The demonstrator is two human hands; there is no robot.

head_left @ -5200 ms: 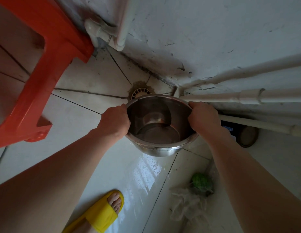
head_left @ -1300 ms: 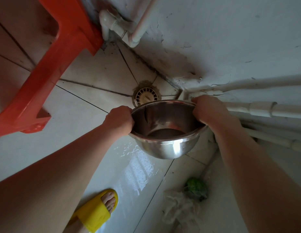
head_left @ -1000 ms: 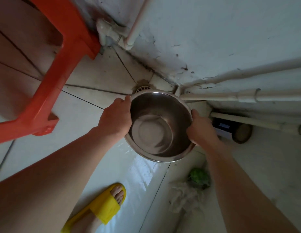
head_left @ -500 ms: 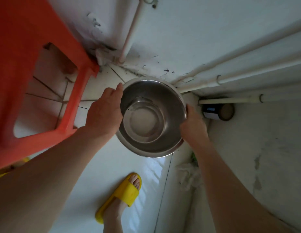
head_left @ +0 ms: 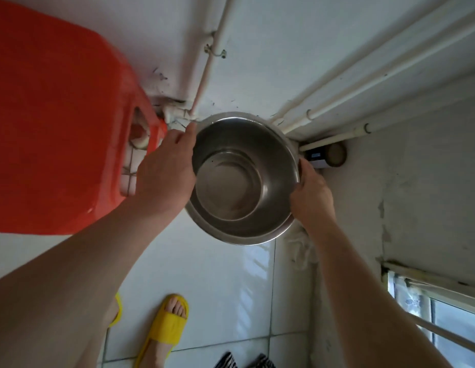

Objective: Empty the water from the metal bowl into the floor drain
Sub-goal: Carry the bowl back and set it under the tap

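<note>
Since half a second ago you have lifted the metal bowl (head_left: 244, 179) higher and straightened up — the floor drain that showed beyond its rim a second ago is now out of sight behind it, and the orange stool (head_left: 58, 115) fills far more of the left side. You hold the bowl level in the air, mouth up, over the corner where the white-tiled floor (head_left: 217, 282) meets the wall. Its inside looks shiny and nearly empty; whether a film of water remains you cannot tell. Your left hand (head_left: 166, 173) is closed on the left rim, fingers curled over the edge. Your right hand (head_left: 310, 197) grips the right rim — thumb on the lip, the other fingers hidden under the bowl. White pipes (head_left: 337, 102) run along the wall past the bowl's far side, and a small dark container (head_left: 326, 155) lies on the floor under them, just right of the bowl. Your foot in a yellow slipper (head_left: 164, 330) stands on the tiles below.
</note>
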